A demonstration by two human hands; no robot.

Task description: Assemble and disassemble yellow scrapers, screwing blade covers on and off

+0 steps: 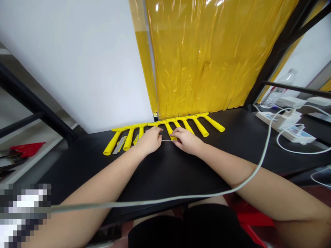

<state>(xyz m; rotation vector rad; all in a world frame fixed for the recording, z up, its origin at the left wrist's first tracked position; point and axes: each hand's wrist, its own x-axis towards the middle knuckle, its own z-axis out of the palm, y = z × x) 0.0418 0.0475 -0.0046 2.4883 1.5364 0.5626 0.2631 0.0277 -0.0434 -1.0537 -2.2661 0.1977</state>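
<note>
My right hand (188,139) is closed round the end of a screwdriver (169,140). Its thin metal shaft lies level across the gap between my hands, and a bit of red shows at the right fingers. The shaft's far end meets the curled fingers of my left hand (152,140); what they grip is hidden. Beyond both hands stretches a row of yellow T-shaped plastic tool handles (201,128), their wide heads against the wall side. A flat metal blade piece (119,145) lies between two handles on the left. Another small yellow and grey piece (136,139) is partly covered by my left hand.
A white cable (196,197) loops across the front, over my forearms. On the right of the black table (160,172) are a white power strip (297,132) and a plastic bottle (280,88). Yellow plastic curtain (207,62) and a white panel (85,62) rise behind.
</note>
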